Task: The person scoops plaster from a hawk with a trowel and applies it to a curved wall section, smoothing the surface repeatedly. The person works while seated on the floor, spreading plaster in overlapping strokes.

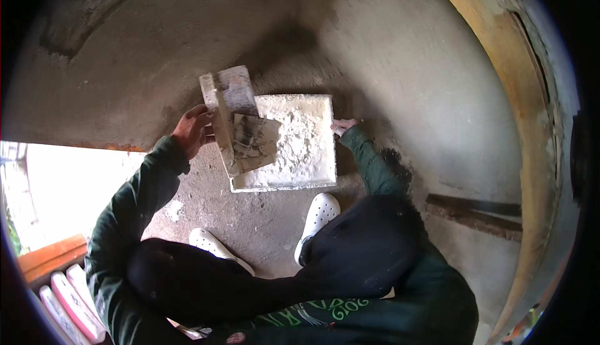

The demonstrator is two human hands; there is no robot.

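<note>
On the floor in front of me sits a shallow white rectangular tray (334, 157) coated with lumpy white powder or paste (303, 135). Across its left side lies a dusty wooden piece with a long narrow bar (222, 129). A flat, dark-smudged panel (256, 137) extends from the bar over the tray. My left hand (192, 131) has its fingers curled at the bar's outer edge. At the tray's right rim is my right hand (344, 125), its fingers closed on the edge. Beyond the bar, a whitish slab (234, 89) rests at the tray's far left corner.
My white clogs (322, 217) stand on the rough floor (269, 226) just nearer than the tray. Bare walls (425, 76) close in behind and to the right. A dark wooden strip (475, 214) lies at right. Pink-and-white packages (75, 304) are at lower left, beside a bright opening.
</note>
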